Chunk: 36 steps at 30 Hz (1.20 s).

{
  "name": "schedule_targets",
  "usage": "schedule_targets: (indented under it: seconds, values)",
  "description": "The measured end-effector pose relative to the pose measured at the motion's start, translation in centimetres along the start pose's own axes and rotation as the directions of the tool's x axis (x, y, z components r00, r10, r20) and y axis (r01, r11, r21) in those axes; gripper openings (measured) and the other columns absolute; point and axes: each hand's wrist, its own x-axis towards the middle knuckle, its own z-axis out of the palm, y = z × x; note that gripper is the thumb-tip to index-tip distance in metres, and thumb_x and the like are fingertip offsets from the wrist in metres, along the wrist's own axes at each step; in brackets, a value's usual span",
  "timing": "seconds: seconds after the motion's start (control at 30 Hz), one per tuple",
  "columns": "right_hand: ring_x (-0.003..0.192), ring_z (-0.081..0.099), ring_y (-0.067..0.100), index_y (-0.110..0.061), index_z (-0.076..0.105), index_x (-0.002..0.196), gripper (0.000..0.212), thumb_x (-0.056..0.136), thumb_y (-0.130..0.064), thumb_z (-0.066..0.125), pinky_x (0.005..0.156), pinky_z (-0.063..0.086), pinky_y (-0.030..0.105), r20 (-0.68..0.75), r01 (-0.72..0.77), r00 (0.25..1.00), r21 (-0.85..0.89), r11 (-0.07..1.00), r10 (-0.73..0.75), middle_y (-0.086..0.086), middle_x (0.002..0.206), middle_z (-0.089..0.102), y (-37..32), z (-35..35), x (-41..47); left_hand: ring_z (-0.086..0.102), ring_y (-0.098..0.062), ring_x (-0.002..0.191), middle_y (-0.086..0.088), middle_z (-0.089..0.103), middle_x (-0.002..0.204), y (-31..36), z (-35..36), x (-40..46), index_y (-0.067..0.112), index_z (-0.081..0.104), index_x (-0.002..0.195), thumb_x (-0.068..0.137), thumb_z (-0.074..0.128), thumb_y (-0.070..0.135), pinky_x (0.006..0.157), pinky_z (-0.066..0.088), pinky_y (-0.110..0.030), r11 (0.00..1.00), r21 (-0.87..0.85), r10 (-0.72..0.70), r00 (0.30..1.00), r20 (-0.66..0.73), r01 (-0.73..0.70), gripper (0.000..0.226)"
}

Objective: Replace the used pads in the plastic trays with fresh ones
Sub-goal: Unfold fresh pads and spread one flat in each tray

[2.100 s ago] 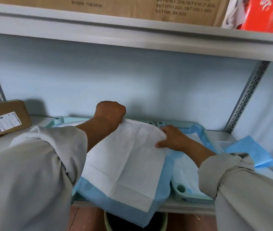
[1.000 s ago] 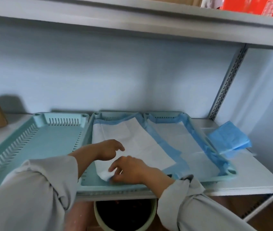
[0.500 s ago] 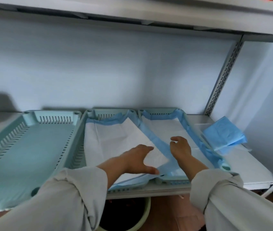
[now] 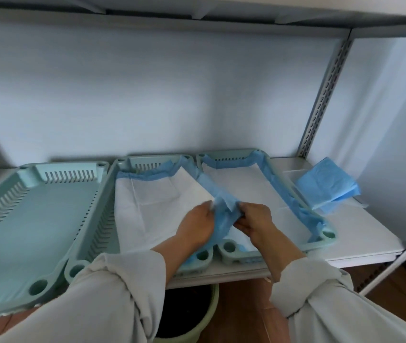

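Fingers of the left hand (image 4: 197, 227) and right hand (image 4: 255, 222) are curled onto the blue edge of the pad (image 4: 152, 204) laid in the middle tray (image 4: 145, 162); folded pads (image 4: 325, 186) are seen well right of them.

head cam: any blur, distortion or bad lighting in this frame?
Head view: wide-angle bend bows the shelf upright; slight motion blur on the left hand and right hand at the pad's blue edge; soft, even light, dim shadow at far left, no glare.
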Motion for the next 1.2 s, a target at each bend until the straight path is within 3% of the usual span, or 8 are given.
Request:
schedule_targets:
  seconds: [0.13,0.23,0.43,0.67,0.83,1.03,1.1,1.2]
  values:
    - [0.081,0.066,0.033,0.005,0.061,0.094,0.011,0.089,-0.001,0.053,0.069,0.057,0.035,0.005,0.044,0.999,-0.014,0.999,-0.044,0.024,0.089,0.065,-1.2,-0.6,-2.0,0.051,-0.032,0.121,-0.013,0.055,0.131,-0.1,-2.3,-0.4,0.010,0.047,0.133,0.102,0.027,0.020,0.100,0.038,-0.036,0.953,-0.256,-0.244,0.910,-0.334,0.161,0.038]
    - [0.076,0.069,0.030,0.004,0.061,0.088,0.011,0.089,-0.005,0.055,0.066,0.059,0.033,0.065,0.076,0.995,-0.089,0.993,-0.071,0.023,0.085,0.068,-2.0,-1.5,-3.4,0.050,-0.028,0.123,-0.008,0.051,0.138,-0.8,-3.0,-1.3,0.017,0.034,0.144,0.101,0.029,0.019,0.100,0.040,-0.037,0.995,-0.102,-0.047,0.912,-0.407,0.005,0.044]
    - [0.064,0.072,0.017,0.001,0.066,0.092,0.015,0.090,-0.006,0.053,0.060,0.059,0.024,0.232,0.147,0.971,-0.356,0.923,-0.065,0.018,0.081,0.071,-1.7,-2.1,-5.2,0.037,-0.019,0.137,-0.001,0.034,0.152,-0.9,-0.2,-3.2,0.021,0.025,0.149,0.097,0.042,0.020,0.110,0.028,-0.027,0.951,0.248,0.200,0.979,-0.042,-0.184,0.054]
    - [0.089,0.070,0.020,-0.008,0.062,0.108,0.030,0.087,-0.030,0.066,0.072,0.059,0.027,0.279,0.199,0.958,-0.502,0.842,-0.060,0.010,0.102,0.070,-1.3,-2.3,-5.2,0.051,-0.027,0.116,-0.008,0.042,0.128,-0.6,1.3,-2.9,0.035,0.020,0.148,0.092,0.051,0.017,0.090,0.047,-0.036,0.916,0.381,0.130,0.991,0.018,-0.127,0.066]
    - [0.076,0.067,0.018,-0.009,0.059,0.099,0.014,0.092,-0.021,0.059,0.065,0.058,0.024,0.257,0.200,0.964,-0.530,0.824,-0.069,0.009,0.088,0.067,-0.9,-1.4,-5.0,0.055,-0.027,0.109,-0.009,0.044,0.123,-0.9,1.8,-2.3,0.030,0.014,0.148,0.091,0.055,0.021,0.085,0.049,-0.035,0.869,0.484,0.111,0.994,0.013,-0.103,0.071]
    - [0.068,0.063,0.016,-0.008,0.057,0.089,0.004,0.089,-0.004,0.056,0.059,0.056,0.022,0.222,0.180,0.973,-0.538,0.824,-0.068,0.009,0.080,0.062,-0.8,-1.8,-4.6,0.060,-0.032,0.107,-0.011,0.050,0.122,-2.6,-1.9,-0.8,0.015,0.037,0.137,0.096,0.046,0.013,0.082,0.049,-0.038,0.566,0.816,0.144,0.989,0.038,-0.114,0.043]
    - [0.073,0.065,0.018,-0.007,0.056,0.095,0.007,0.089,-0.003,0.056,0.063,0.057,0.023,0.234,0.176,0.971,-0.538,0.825,-0.054,0.009,0.084,0.063,-0.8,-1.8,-4.7,0.059,-0.031,0.109,-0.010,0.051,0.122,-3.6,-2.3,-0.8,0.016,0.040,0.134,0.092,0.050,0.009,0.083,0.049,-0.038,0.587,0.804,0.086,0.995,0.052,-0.093,0.043]
    - [0.093,0.063,0.024,-0.011,0.050,0.128,0.044,0.086,0.000,0.059,0.067,0.057,0.026,0.268,0.201,0.961,-0.527,0.826,-0.063,0.011,0.110,0.059,-0.5,-1.6,-4.6,0.057,-0.030,0.112,-0.008,0.052,0.124,-3.3,-1.1,-1.4,0.025,0.036,0.139,0.095,0.044,0.019,0.089,0.046,-0.038,0.804,0.579,0.088,0.991,0.105,-0.133,0.045]
